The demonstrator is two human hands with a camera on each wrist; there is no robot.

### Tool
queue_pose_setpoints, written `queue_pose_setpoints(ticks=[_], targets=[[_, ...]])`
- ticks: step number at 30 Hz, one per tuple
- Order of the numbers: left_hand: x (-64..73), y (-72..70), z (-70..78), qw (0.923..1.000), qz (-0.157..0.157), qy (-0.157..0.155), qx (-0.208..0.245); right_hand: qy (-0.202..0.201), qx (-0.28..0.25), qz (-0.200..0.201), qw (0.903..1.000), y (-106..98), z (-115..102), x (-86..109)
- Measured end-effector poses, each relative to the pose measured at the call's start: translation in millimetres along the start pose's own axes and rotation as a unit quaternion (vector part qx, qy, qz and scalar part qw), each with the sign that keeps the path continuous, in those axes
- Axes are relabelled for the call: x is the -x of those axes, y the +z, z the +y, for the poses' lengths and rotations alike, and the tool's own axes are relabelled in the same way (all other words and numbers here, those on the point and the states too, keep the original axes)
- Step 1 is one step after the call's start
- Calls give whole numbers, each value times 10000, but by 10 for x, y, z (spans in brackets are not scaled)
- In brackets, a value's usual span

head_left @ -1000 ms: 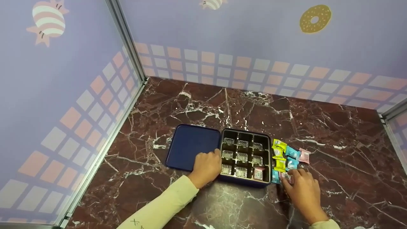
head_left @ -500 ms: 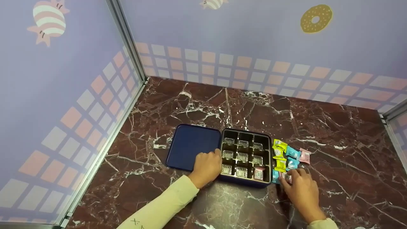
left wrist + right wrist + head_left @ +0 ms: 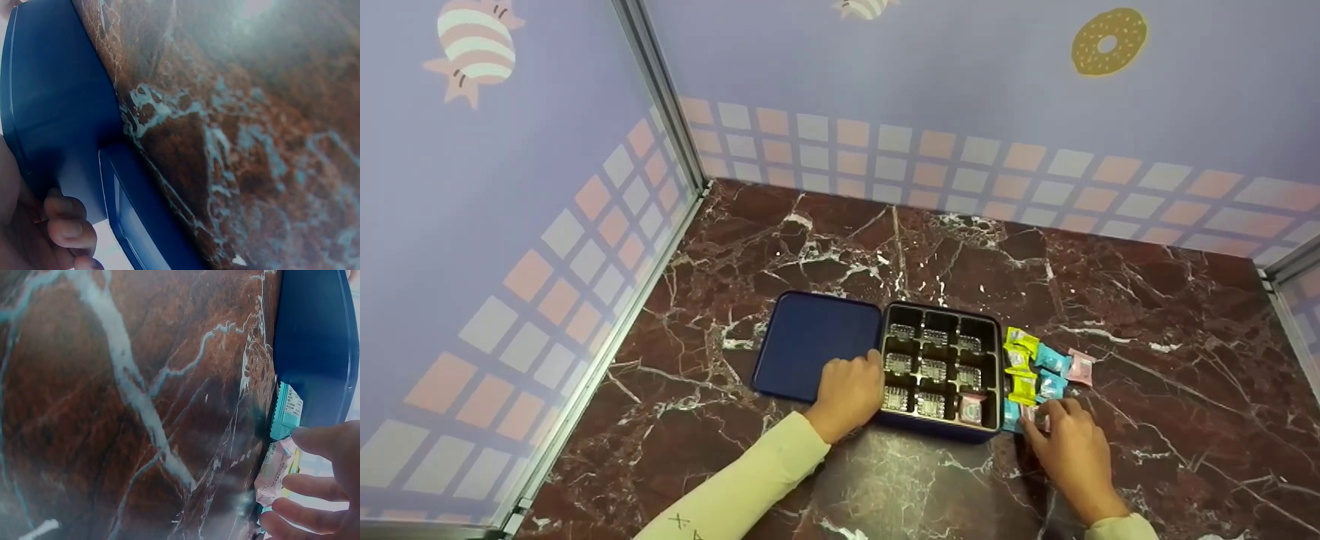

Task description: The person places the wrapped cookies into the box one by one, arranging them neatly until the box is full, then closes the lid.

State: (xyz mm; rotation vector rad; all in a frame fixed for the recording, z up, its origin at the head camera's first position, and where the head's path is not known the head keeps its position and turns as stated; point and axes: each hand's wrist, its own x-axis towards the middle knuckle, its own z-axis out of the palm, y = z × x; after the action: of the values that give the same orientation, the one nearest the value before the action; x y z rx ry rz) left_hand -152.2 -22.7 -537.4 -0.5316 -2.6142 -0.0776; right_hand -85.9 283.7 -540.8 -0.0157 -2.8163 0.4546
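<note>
In the head view, a dark blue tin box (image 3: 941, 429) lies open, its black divided insert facing up. One pink-wrapped candy (image 3: 970, 409) sits in the front right compartment. My left hand (image 3: 847, 394) holds the box at its left rim, fingers curled near the front corner; the left wrist view has its fingertips (image 3: 70, 228) against the blue wall. Right of the box, my right hand (image 3: 1072, 450) pinches another pink-wrapped candy (image 3: 273, 475) between thumb and fingers, low at the table. A blue-wrapped candy (image 3: 287, 410) lies beside the thumb, against the box.
The blue lid (image 3: 817, 345) lies flat against the box's left side. Several yellow (image 3: 1020, 360), blue (image 3: 1051, 360) and pink candies (image 3: 1080, 367) cluster at the box's right side. Printed panels (image 3: 885, 90) wall in the dark red marbled table (image 3: 825, 247).
Both hands stay almost where they were. My right hand has shifted very slightly left over the pink-wrapped candy, and the head view has tilted a touch.
</note>
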Motion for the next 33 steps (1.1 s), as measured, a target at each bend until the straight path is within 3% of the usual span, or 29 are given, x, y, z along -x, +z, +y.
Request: queue_pose_setpoints(ticks=[10,19,33], targets=[[-3,-6,5,10000,-43,3,-27,-46,-192,-3,9998,-2,3,11],[1,-15,0,9999,-73,45,-115,-370,-315,289,9984,-1,12,16],[1,-8,7,10000,-68,-32,-31,-788,-261,-29,9965,-66,40,13]])
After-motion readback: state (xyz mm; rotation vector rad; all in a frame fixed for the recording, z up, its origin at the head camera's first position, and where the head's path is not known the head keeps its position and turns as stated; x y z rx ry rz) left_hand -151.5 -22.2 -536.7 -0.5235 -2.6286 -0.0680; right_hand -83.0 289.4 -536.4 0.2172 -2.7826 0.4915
